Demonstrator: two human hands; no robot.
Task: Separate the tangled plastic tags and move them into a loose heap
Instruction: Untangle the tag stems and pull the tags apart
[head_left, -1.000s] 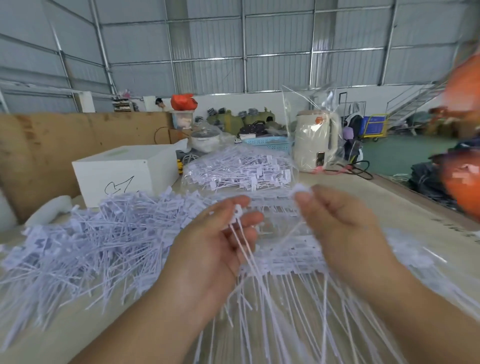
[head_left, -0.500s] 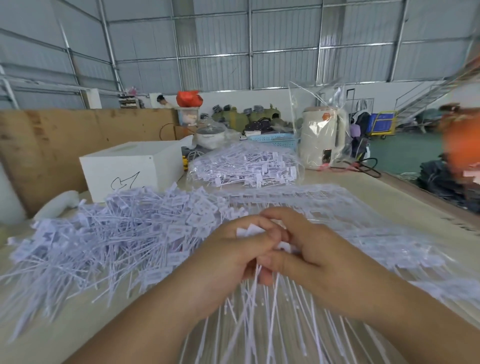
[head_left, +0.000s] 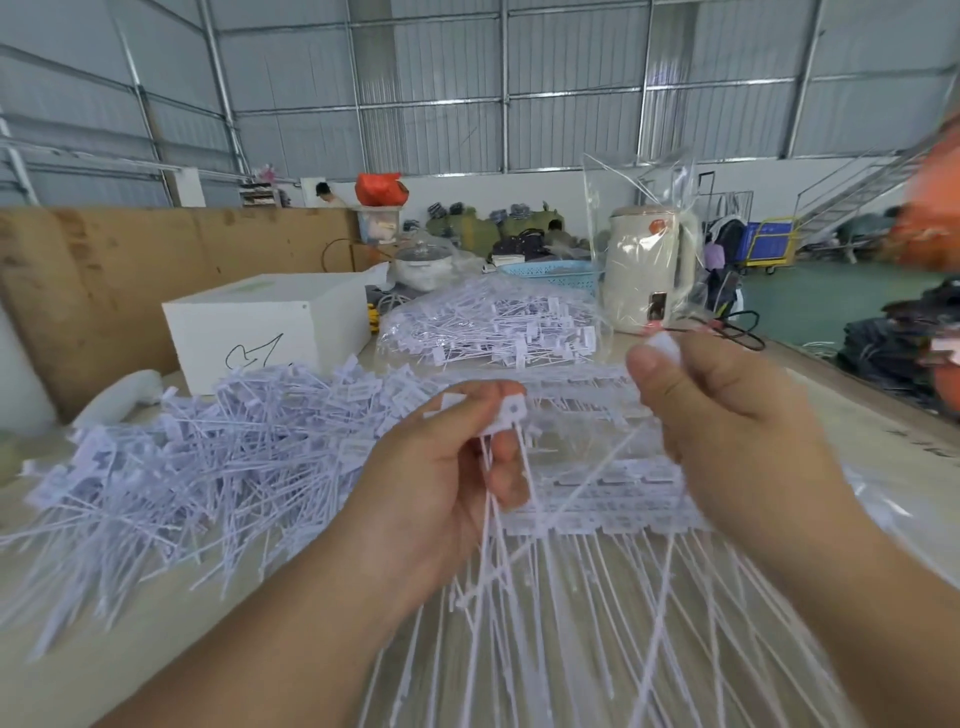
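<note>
While both hands were raised above the wooden table (head_left: 852, 441), they stood apart, each pinching white plastic. Item: left hand (head_left: 441, 483), fingers curled, thumb and forefinger pinching the square head of a tag (head_left: 506, 415), several thin tails hanging down from the grip. Item: right hand (head_left: 727, 415), higher and to the right, thumb and forefinger pinching another small white tag head (head_left: 662, 347); its tail ran blurred down and left across the gap. Item: joined strips of tags (head_left: 597, 499), lying flat on the table beneath and between the hands, heads in rows, tails fanned toward the viewer. Item: loose heap of separated tags (head_left: 208, 462), on the table left of the left hand, well spread. Item: clear bag of further tags (head_left: 493, 327), behind the hands, near the table's far side. Item: white box (head_left: 270, 322) with a black scribble, behind the heap. Item: cream kettle (head_left: 649, 270) wrapped in clear film, right of the bag. Item: blue basket (head_left: 550, 273), behind the bag.
</note>
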